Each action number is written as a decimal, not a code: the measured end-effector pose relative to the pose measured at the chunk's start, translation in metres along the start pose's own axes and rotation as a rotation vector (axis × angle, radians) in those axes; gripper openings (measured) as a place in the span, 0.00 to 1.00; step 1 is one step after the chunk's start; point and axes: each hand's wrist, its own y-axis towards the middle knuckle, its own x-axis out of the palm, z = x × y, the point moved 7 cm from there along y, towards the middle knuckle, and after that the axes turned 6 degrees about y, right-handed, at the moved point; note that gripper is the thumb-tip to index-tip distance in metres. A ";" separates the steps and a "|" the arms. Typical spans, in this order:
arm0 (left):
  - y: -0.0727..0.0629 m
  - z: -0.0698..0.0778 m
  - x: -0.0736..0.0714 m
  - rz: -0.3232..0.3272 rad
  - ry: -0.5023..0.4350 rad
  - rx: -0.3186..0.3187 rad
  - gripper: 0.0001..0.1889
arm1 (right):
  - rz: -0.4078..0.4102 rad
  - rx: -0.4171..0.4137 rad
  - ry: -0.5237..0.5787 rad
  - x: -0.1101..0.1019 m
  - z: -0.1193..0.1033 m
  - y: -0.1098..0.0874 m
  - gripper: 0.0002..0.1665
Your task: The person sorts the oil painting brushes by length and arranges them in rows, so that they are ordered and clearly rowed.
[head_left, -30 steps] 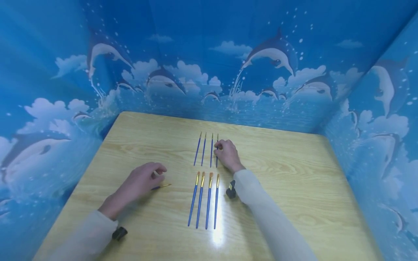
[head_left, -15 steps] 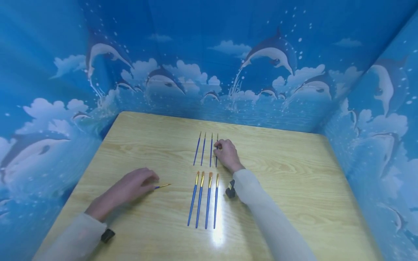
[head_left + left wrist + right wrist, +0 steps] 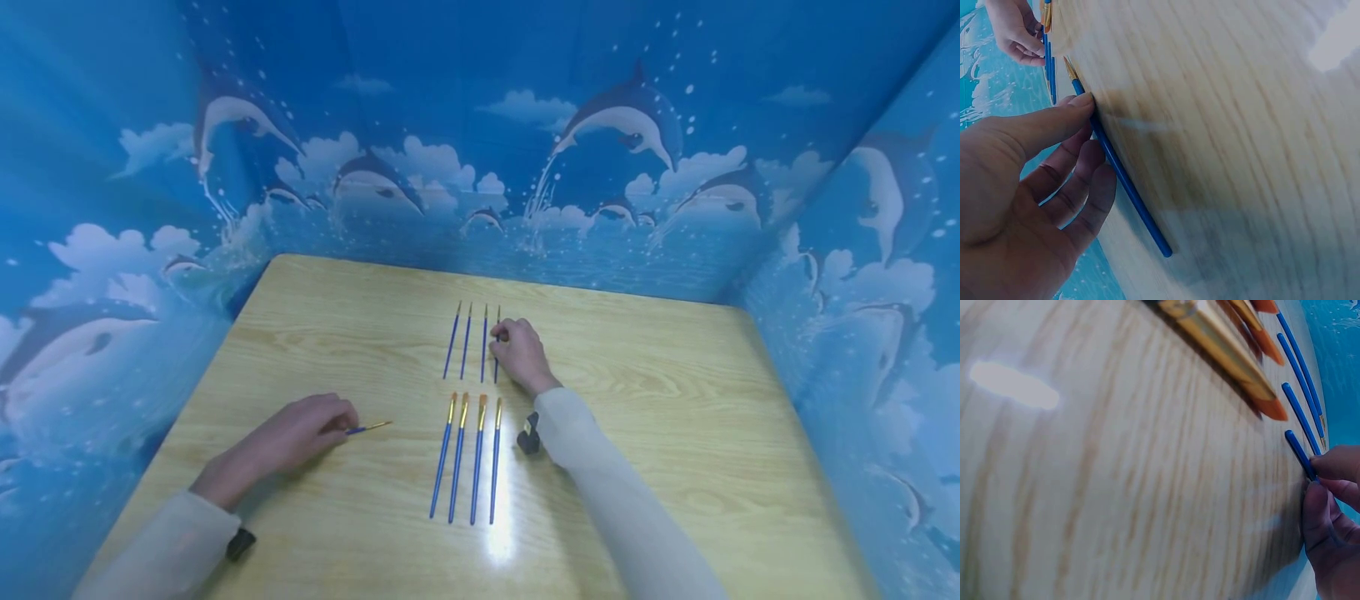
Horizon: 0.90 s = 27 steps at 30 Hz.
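Over the table's left part, my left hand (image 3: 300, 433) pinches a thin blue paintbrush (image 3: 1125, 175) between thumb and fingers, close to its gold ferrule. That brush's tip points right, toward the rows. My right hand (image 3: 522, 354) pinches the handle of another slim paintbrush (image 3: 1299, 452), the rightmost of the far row; the fingers cover part of it. Beside it lie three more fine blue brushes, among them a thin brush (image 3: 466, 343). Nearer to me is a row of wider brushes with orange bristles, such as a flat brush (image 3: 477, 467).
The wood-grain table (image 3: 660, 467) reaches back to a blue dolphin-print curtain (image 3: 450, 167), which also hangs on both sides. A bright glare spot (image 3: 498, 542) shows just below the near row.
My left hand has drawn back to the left and down along its brush, baring more of the blue handle; the thumb and fingers now meet on it. The right hand stays put.
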 end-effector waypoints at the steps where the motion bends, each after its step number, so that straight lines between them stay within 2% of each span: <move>1: 0.000 0.000 0.000 0.000 0.001 0.003 0.09 | 0.000 -0.002 -0.002 0.000 0.000 0.000 0.19; 5: 0.000 0.000 -0.001 0.013 0.018 0.026 0.08 | 0.000 -0.006 -0.011 0.000 0.000 0.001 0.19; 12: -0.001 0.007 -0.003 0.064 0.128 0.114 0.08 | 0.000 -0.008 -0.015 0.000 0.000 0.001 0.19; 22: -0.005 0.014 -0.006 0.073 0.185 0.152 0.07 | 0.000 -0.008 -0.005 0.000 -0.001 -0.001 0.19; 27: -0.004 0.013 -0.005 0.042 0.171 0.120 0.07 | 0.003 -0.006 -0.006 0.000 -0.001 -0.001 0.19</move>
